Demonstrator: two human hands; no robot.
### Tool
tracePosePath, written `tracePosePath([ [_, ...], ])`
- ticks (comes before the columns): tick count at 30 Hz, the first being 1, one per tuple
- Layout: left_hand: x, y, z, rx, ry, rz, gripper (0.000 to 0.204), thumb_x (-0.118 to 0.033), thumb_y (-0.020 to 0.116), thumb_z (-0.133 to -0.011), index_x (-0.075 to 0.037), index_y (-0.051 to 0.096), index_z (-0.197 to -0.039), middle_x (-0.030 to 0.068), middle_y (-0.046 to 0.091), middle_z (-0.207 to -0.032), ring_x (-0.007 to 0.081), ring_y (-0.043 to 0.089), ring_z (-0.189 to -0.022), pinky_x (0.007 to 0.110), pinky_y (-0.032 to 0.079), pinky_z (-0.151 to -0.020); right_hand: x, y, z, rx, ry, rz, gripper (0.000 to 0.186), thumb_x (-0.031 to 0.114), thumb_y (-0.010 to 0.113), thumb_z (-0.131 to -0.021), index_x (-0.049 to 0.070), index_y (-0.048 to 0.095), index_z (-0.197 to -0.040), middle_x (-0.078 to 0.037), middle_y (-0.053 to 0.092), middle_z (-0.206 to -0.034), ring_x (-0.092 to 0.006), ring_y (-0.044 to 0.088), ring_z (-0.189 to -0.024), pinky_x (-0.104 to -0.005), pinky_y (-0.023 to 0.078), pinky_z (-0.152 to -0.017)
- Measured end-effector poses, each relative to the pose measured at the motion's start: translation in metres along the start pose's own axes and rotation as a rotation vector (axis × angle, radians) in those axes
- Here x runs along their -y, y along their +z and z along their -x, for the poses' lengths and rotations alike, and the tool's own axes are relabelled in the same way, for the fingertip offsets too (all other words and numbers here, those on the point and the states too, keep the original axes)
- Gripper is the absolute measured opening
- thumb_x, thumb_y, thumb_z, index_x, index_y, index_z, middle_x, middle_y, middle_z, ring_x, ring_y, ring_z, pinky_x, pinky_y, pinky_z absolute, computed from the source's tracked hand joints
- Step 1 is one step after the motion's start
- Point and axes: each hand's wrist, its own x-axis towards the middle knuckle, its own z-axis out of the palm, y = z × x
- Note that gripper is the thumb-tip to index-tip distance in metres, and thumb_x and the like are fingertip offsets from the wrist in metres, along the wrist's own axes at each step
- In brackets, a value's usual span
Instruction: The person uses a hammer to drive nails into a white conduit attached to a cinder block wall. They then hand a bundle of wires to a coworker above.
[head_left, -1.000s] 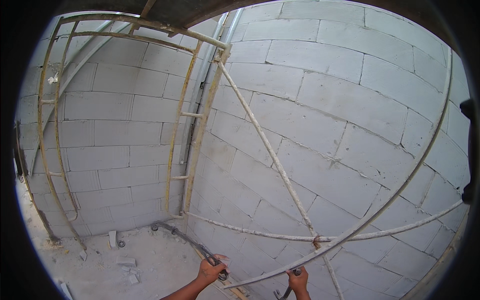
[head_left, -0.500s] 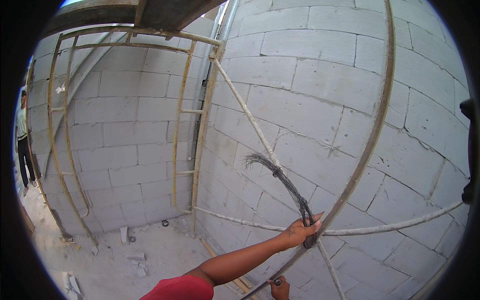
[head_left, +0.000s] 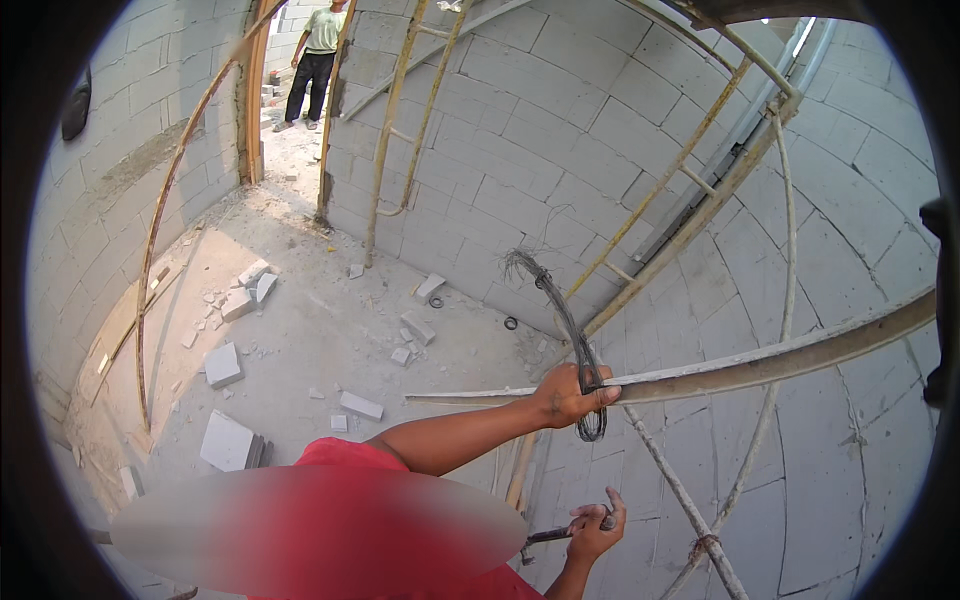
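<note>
Gripping a dark wire bundle (head_left: 562, 305) in left hand (head_left: 572, 395), with fingers clamped round it near its looped lower end and with its frayed end fanned up and left. Crossing the long bar (head_left: 760, 372) right at that hand; cannot tell if pressing on it. Holding a dark tool (head_left: 550, 536) in right hand (head_left: 598, 530), lower down, with fingers partly curled round it and index raised; can't make out the tip. Seeing crossed braces (head_left: 707, 543) right of that, scaffold frame (head_left: 702, 207) above, broken blocks (head_left: 227, 440) on floor (head_left: 320, 310) to the left, plus another person (head_left: 318, 60) by the doorway.
</note>
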Motion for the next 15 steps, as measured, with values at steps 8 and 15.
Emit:
tracePosePath([
  [8, 0.052, -0.124, 0.131, -0.008, -0.138, -0.258, 0.052, -0.06, 0.057, -0.085, -0.009, 0.06, -0.073, 0.0052, 0.054, -0.059, 0.0224, 0.056, -0.06, 0.034, 0.041, -0.056, 0.1, 0.058, -0.044, 0.277, -0.285, -0.093, 0.094, 0.056, 0.062, -0.085, -0.004, 0.023, -0.147, -0.006, 0.05, -0.051, -0.0076, 0.034, -0.031, -0.0218, 0.029, -0.029],
  [15, 0.103, -0.235, 0.169, 0.158, -0.291, -0.408, 0.06, -0.071, 0.052, -0.08, -0.015, 0.071, -0.088, 0.0116, 0.065, -0.067, 0.0344, 0.063, -0.07, 0.044, 0.047, -0.063, 0.064, 0.142, -0.02, 0.273, -0.197, -0.288, 0.092, 0.039, 0.075, -0.082, -0.009, 0.024, -0.142, -0.007, 0.049, -0.048, -0.0106, 0.043, -0.032, -0.0242, 0.036, -0.029],
])
